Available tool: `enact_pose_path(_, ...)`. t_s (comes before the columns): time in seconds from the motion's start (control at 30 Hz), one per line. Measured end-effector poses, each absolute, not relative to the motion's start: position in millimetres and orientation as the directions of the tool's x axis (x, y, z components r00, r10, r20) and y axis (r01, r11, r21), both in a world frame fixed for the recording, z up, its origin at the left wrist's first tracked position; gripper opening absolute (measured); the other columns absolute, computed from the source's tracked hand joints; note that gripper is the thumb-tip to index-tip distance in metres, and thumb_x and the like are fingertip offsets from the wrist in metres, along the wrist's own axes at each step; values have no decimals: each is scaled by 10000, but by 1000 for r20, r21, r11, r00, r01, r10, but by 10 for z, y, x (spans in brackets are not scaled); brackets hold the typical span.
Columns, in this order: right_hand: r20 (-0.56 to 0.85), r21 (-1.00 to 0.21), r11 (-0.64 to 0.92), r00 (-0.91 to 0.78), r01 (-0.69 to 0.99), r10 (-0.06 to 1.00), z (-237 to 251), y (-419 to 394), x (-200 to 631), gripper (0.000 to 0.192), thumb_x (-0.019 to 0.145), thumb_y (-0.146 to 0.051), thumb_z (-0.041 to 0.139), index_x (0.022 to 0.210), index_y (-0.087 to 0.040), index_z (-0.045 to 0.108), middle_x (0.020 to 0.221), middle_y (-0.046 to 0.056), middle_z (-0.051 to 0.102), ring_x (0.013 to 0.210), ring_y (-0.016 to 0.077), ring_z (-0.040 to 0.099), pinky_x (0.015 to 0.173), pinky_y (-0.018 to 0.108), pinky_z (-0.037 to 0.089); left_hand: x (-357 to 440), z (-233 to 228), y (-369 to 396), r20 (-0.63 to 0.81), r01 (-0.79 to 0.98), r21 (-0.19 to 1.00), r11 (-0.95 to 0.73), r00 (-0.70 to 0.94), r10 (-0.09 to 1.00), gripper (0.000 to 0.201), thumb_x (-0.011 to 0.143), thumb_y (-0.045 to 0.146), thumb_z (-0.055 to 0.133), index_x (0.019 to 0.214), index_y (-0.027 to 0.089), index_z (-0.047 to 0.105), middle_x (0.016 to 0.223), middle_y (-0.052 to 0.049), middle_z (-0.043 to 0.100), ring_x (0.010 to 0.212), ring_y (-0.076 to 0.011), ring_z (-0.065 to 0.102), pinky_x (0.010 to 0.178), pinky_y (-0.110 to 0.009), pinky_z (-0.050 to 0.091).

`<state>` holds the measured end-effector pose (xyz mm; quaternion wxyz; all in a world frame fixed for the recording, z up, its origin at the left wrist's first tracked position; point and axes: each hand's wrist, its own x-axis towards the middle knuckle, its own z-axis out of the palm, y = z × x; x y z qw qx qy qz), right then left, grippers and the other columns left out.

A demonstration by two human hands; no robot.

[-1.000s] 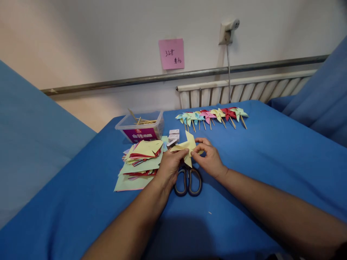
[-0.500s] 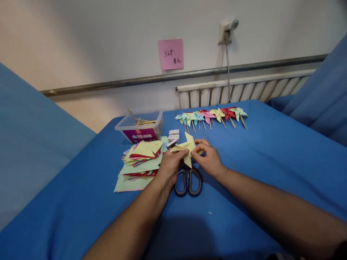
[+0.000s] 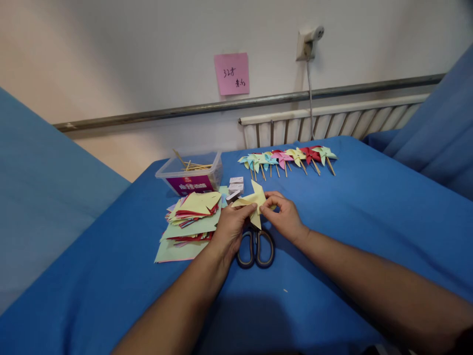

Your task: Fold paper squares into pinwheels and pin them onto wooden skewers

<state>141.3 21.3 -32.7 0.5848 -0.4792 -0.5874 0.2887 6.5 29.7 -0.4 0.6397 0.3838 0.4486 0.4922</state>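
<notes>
Yellow paper pinwheel sits pinched between your left hand and right hand, both closed on its folds (likely keeping shape), raised just above scissors; paper stack near left for easy reach.

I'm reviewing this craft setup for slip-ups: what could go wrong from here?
The yellow paper pinwheel is pinched only between the left hand and right hand, so its folded tips could spring open or tear. The scissors lie directly under both hands, so a lowered wrist may catch them.
</notes>
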Motion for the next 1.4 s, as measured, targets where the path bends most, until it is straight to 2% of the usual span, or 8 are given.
enact_pose_path(0.3,405,-902,372,133,217,905,-327,211,1407,127,718,-240,601,595,-212,583,930,46,655,973,207,614,912,357,430,67,26,276,-203,-235,948,214,70,977,302,539,187,793,820,95,728,700,-56,705,566,-130,590,572,-241,460)
enact_pose_path(0.57,385,-919,368,120,137,915,-360,211,1422,123,740,-283,625,647,-208,594,979,43,650,1001,209,598,921,365,424,74,87,269,-220,-227,947,226,52,974,266,548,165,759,801,87,735,647,-47,694,525,-136,586,551,-250,472)
enact_pose_path(0.67,301,-950,311,173,-36,938,-362,234,1437,137,735,-322,657,746,-205,587,1006,45,640,926,195,611,846,347,461,49,96,277,-251,-223,940,257,55,966,240,555,163,741,780,82,730,593,-44,675,492,-139,574,525,-253,467)
enact_pose_path(0.77,144,-935,196,191,-295,971,-342,261,1439,285,690,-339,720,894,-214,565,857,10,650,770,168,621,741,318,486,12,79,298,-277,-191,938,290,91,957,208,561,174,735,744,76,722,589,-62,676,493,-149,582,522,-258,465)
enact_pose_path(0.83,52,-899,98,116,-428,992,-319,265,1433,359,665,-332,751,943,-213,557,769,-8,649,705,159,621,694,301,487,-10,69,308,-285,-154,940,305,140,948,202,568,194,738,727,72,717,612,-82,685,511,-165,598,526,-266,468)
enact_pose_path(0.93,1,-854,-29,-57,-520,998,-295,250,1421,363,640,-299,781,921,-202,572,777,2,671,679,156,632,663,289,492,-26,81,305,-274,-97,950,296,192,942,216,563,187,732,749,78,722,654,-90,701,548,-178,618,543,-268,474)
enact_pose_path(1.13,2,-860,-70,-139,-506,990,-308,236,1402,382,593,-227,809,902,-195,588,797,7,703,679,158,654,653,279,504,-24,116,289,-235,67,972,227,156,959,212,565,193,720,753,97,723,659,-69,697,549,-164,604,522,-248,441)
enact_pose_path(1.4,-15,-839,-18,-9,-543,1000,-312,270,1370,393,571,-259,828,866,-194,577,815,14,717,692,167,667,692,312,520,-16,9,318,-247,-109,958,264,151,957,199,548,196,748,707,126,651,609,-19,648,505,-117,556,519,-227,412)
